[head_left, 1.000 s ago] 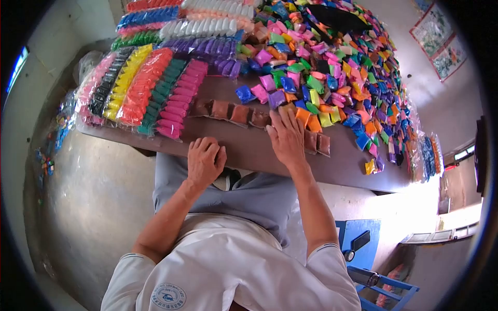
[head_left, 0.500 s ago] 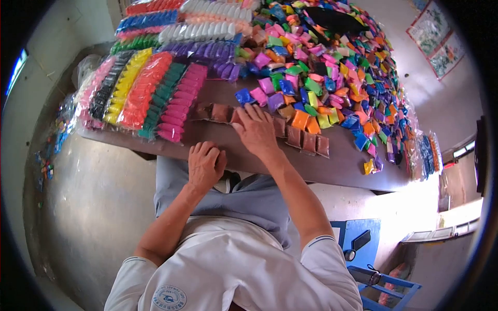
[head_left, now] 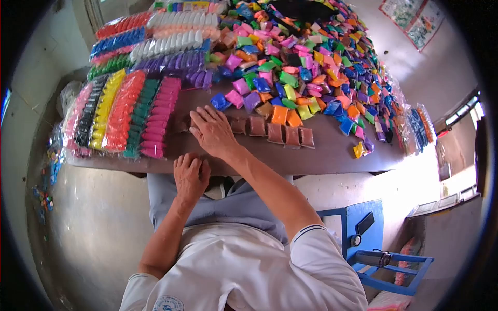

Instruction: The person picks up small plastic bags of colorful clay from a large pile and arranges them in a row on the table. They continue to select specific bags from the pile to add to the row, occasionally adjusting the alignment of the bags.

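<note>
A row of brown packets (head_left: 275,132) in clear wrap lies across the brown table (head_left: 233,165). My right hand (head_left: 211,129) rests palm down over the left part of this row, fingers slightly apart, hiding some packets beneath it. One brown packet (head_left: 181,123) shows just left of those fingers. Nearer the table's front edge is my left hand (head_left: 191,171), its fingers curled; whatever they may hold is hidden. Beyond the row, an orange packet (head_left: 279,115) lies close to the brown ones.
Bagged rows of magenta packets (head_left: 161,118), with yellow, red and other colours, lie at the left. A large heap of loose coloured packets (head_left: 311,67) covers the back and right. A blue stool (head_left: 371,228) with a phone stands at the lower right.
My right hand has moved left along the brown row, uncovering packets to its right. The view has shifted, so the table's contents appear further left.
</note>
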### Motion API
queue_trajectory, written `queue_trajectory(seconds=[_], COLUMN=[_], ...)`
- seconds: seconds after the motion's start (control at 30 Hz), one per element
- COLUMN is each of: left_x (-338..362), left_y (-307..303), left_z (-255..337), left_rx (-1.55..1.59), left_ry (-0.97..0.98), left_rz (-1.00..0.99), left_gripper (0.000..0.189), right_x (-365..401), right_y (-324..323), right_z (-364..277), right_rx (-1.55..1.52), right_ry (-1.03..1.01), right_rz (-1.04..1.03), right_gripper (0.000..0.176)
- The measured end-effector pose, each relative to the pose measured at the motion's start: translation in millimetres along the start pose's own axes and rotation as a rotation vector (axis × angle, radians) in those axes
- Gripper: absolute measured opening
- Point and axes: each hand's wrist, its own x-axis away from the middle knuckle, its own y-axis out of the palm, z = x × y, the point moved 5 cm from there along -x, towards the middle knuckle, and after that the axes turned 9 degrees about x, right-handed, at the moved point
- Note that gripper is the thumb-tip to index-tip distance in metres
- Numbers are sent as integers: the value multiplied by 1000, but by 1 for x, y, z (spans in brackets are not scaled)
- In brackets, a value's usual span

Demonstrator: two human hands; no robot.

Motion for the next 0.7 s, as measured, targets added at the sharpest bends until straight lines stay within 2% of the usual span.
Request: queue_trajectory(seconds=[0.03, 0.1, 0.17, 0.3, 0.43, 0.47, 0.53, 0.57, 0.63, 0.7], left_x=[0, 1, 2, 0, 0, 1, 1, 0, -1, -1], left_y=[0, 1, 2, 0, 0, 0, 1, 1, 1, 1], left_z=[0, -1, -2, 1, 1, 1, 1, 1, 2, 3], left_rx=[5, 14, 5, 1, 7, 0, -11, -10, -12, -8], left_ry=[8, -1, 1, 10, 18, 14, 10, 9, 12, 15], left_rz=[2, -3, -8, 0, 2, -2, -8, -10, -12, 3], left_gripper=[12, 11, 11, 11, 11, 11, 11, 11, 11, 12], right_x=[-1, -1, -8, 7, 33, 34, 36, 33, 19, 8], right_y=[-7, -29, -50, -83, -75, -83, -90, -90, -96, -92], right_z=[3, 23, 64, 167, 289, 298, 309, 308, 295, 274], right_rx=[-28, -3, -69, -90, -12, -16, -76, -81, -36, -2], right_ry=[8, 30, 204, 466, 392, 393, 534, 537, 481, 490], right_rz=[106, 141, -26, 78, -107, -107, -283, -282, -132, -119], right_gripper=[39, 34, 31, 30, 29, 29, 28, 28, 31, 34])
